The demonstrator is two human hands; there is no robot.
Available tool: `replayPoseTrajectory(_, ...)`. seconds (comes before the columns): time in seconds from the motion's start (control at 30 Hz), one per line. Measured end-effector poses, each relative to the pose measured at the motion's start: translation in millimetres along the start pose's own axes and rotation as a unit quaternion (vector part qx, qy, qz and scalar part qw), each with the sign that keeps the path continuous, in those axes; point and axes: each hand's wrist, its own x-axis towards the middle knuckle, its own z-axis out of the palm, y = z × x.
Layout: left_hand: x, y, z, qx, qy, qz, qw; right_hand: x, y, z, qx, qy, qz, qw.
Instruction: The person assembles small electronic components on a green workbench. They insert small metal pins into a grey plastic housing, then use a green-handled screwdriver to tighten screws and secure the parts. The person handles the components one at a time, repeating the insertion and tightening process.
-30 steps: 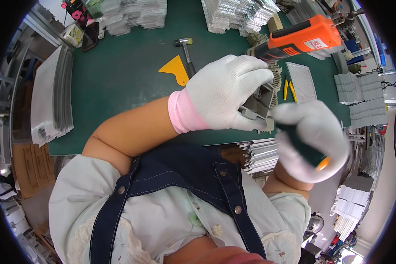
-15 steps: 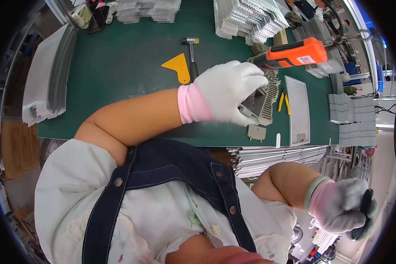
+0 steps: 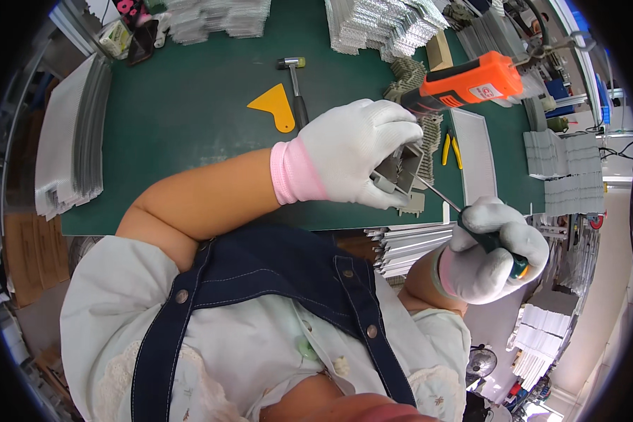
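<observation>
- Box (image 3: 414, 166), one, small and grey, right of the frame's centre, its open side showing; it looks light, stiff and thin-walled, probably a little slick, and its edges could chip under a hard push.
- Best hold, I judge: the outer walls, fingertips clear of the opening.
- Left hand (image 3: 355, 151), one, gloved: thumb and fingers parted just enough to clasp the box from its left.
- Right hand (image 3: 492, 253), one, gloved: fingers curled round one screwdriver (image 3: 441, 193), its tip at the box's right edge; whether they touch, I cannot tell.
- Tools on the green table (image 3: 190, 119): one hammer (image 3: 295, 84) and one yellow scraper (image 3: 274, 107), upper centre; one pair of pliers (image 3: 446, 149), right of centre.
- One orange power driver (image 3: 471, 79), upper right.
- Grey parts (image 3: 427, 167) beside the box: too crowded to count.
</observation>
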Motion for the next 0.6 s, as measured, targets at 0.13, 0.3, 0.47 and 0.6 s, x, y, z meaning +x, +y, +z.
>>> replayPoseTrajectory(0.13, -1, 3, -2, -0.002, -0.001, -0.006, 1.0, -5, 6, 7, 0.028, -0.013, 0.007, 0.999)
replayPoseTrajectory(0.3, 1, 6, 1, -0.009, 0.004, 0.01, 1.0, 5, -4, 6, -0.02, -0.087, 0.049, 0.995)
replayPoseTrajectory(0.47, -4, 7, 2, 0.02, 0.012, 0.006, 1.0, 33, 7, 9, -0.155, -0.182, -0.099, 0.966)
replayPoseTrajectory(0.6, 1, 8, 3, -0.023, -0.006, -0.004, 1.0, 62, -10, 2, -0.246, -0.356, -0.218, 0.875)
